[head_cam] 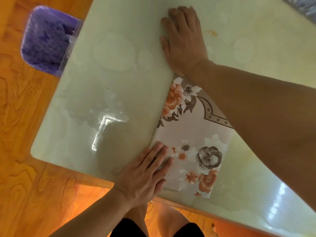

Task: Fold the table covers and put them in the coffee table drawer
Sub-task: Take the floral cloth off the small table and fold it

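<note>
Your counter [106,69] carries a pale, glossy table cover [102,93] folded over so that only a strip of its flowered face [193,151] shows. The fold's free edge is the relation to watch: it runs as one long line from beside your left fingers [160,151] up and away to the heel of your right hand [184,40]. The pale folded part lies to the left of both hands, the flowered strip to the right of that edge and under your right forearm.

Your left hand [145,175] is nearer you, lying flat across the edge with straight fingers pressing and nothing gripped. Your right hand reaches far along the same line, palm down, fingers spread flat on the pale side, holding nothing.

I judge the next fold must be taken across this long axis.
</note>
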Demonstrator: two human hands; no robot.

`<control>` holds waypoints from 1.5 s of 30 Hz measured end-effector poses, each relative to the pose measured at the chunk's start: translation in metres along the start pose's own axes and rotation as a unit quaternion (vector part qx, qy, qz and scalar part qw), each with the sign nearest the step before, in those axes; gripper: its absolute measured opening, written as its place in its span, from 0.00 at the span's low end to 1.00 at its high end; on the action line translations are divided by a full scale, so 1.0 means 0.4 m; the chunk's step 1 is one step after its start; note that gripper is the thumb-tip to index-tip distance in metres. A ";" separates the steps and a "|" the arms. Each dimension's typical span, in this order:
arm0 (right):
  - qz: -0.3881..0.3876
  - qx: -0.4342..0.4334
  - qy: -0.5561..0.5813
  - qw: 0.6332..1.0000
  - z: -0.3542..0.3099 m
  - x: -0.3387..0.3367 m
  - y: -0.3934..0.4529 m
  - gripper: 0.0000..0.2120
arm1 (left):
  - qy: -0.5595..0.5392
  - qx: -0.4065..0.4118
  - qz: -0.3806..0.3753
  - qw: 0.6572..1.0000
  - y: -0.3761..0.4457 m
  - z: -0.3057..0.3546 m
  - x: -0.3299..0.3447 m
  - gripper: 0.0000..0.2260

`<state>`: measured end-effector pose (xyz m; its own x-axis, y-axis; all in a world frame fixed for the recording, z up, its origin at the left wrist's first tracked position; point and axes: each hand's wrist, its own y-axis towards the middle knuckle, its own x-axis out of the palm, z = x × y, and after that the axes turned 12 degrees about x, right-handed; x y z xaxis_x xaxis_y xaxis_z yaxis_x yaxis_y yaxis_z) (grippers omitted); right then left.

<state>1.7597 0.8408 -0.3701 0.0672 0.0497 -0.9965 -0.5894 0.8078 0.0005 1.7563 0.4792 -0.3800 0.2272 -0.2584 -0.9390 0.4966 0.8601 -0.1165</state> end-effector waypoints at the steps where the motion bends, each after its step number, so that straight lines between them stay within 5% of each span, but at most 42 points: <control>1: 0.025 -0.004 -0.010 1.000 -0.005 0.000 -0.008 0.20 | 0.000 -0.001 -0.002 1.000 0.001 0.000 -0.001 0.32; 6: 0.099 0.011 0.116 0.988 -0.011 -0.049 -0.180 0.16 | 0.000 -0.006 -0.027 1.000 0.006 0.004 -0.014 0.31; 12: -0.075 0.177 0.183 0.964 0.113 -0.115 -0.627 0.21 | -0.059 -0.029 -0.062 0.996 0.032 0.016 -0.084 0.28; 16: -0.080 0.380 0.250 0.887 0.180 -0.119 -0.702 0.22 | -0.109 -0.019 0.006 0.994 0.117 -0.068 -0.174 0.15; 19: -0.109 0.518 0.349 0.773 0.194 -0.128 -0.684 0.24 | -0.118 -0.143 0.083 0.979 0.192 -0.163 -0.252 0.11; 21: -0.132 0.578 0.372 0.714 0.201 -0.125 -0.664 0.24 | -0.186 -0.304 0.087 0.930 0.237 -0.206 -0.284 0.13; 23: -0.147 0.584 0.378 0.703 0.203 -0.124 -0.651 0.25 | -0.266 -0.404 0.037 0.875 0.272 -0.221 -0.271 0.17; 26: -0.184 0.570 0.402 0.693 0.206 -0.125 -0.647 0.23 | -0.321 -0.438 0.054 0.838 0.302 -0.195 -0.242 0.22; 28: -0.204 0.568 0.436 0.668 0.211 -0.128 -0.658 0.21 | -0.259 -0.433 0.048 0.862 0.296 -0.146 -0.235 0.26; 31: -0.238 0.552 0.427 0.676 0.210 -0.126 -0.670 0.14 | -0.059 -0.248 0.083 0.963 0.269 -0.019 -0.231 0.18; 33: -0.248 0.550 0.428 0.673 0.217 -0.122 -0.670 0.10 | -0.172 -0.217 0.027 0.960 0.234 0.100 -0.215 0.06; 34: -0.251 0.552 0.441 0.661 0.222 -0.123 -0.667 0.08 | -0.302 -0.278 -0.029 0.911 0.215 0.166 -0.213 0.07; 35: -0.254 0.557 0.459 0.644 0.230 -0.124 -0.664 0.07 | -0.452 -0.381 -0.085 0.802 0.197 0.228 -0.213 0.13; 38: -0.266 0.574 0.518 0.576 0.247 -0.133 -0.664 0.06 | -0.763 -0.550 -0.094 0.327 0.162 0.355 -0.200 0.26; 39: -0.270 0.577 0.534 0.557 0.250 -0.140 -0.671 0.05 | -0.806 -0.545 -0.030 0.230 0.157 0.376 -0.187 0.27; 40: -0.272 0.580 0.551 0.536 0.253 -0.148 -0.680 0.05 | -0.826 -0.537 0.048 0.167 0.156 0.386 -0.174 0.27; 42: -0.262 0.592 0.587 0.485 0.263 -0.166 -0.710 0.06 | -0.831 -0.516 0.177 0.109 0.177 0.384 -0.159 0.24; 45: -0.198 0.628 0.623 0.423 0.295 -0.184 -0.790 0.07 | -0.817 -0.508 0.226 0.150 0.232 0.367 -0.153 0.20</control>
<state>2.0358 0.6512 -0.2870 -0.9765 0.0483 -0.2101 0.2143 0.3212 -0.9224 1.9115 0.5102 -0.2860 0.3601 0.8793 0.3116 -0.0752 0.3603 -0.9298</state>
